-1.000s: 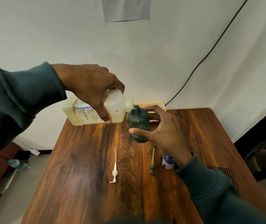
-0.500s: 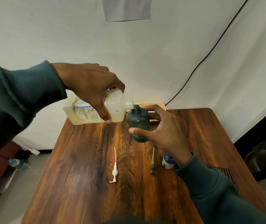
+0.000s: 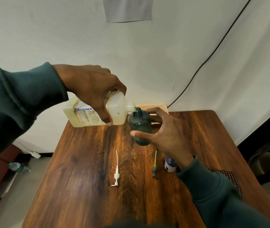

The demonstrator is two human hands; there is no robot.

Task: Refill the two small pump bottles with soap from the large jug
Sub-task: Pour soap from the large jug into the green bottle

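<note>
The person's left hand (image 3: 91, 89) gripped a large translucent white plastic jug (image 3: 117, 107) with a blue-lettered label, fingers (image 3: 105, 115) wrapped over its body. The jug was tipped nearly level above the far part of the brown wooden tabletop (image 3: 81, 162), and its spout met the open neck of a small teal see-through bottle (image 3: 140, 123). The right hand (image 3: 165, 137) held that bottle upright and off the tabletop, thumb in front and fingers curled round its far side. Nearer, a white pump head with its tube (image 3: 116, 174) lay flat. To its right lay a grey pump with a yellow tube (image 3: 154, 165). Just right of that stood a small white-and-dark-blue bottle (image 3: 169, 164), partly hidden by the right wrist.
</note>
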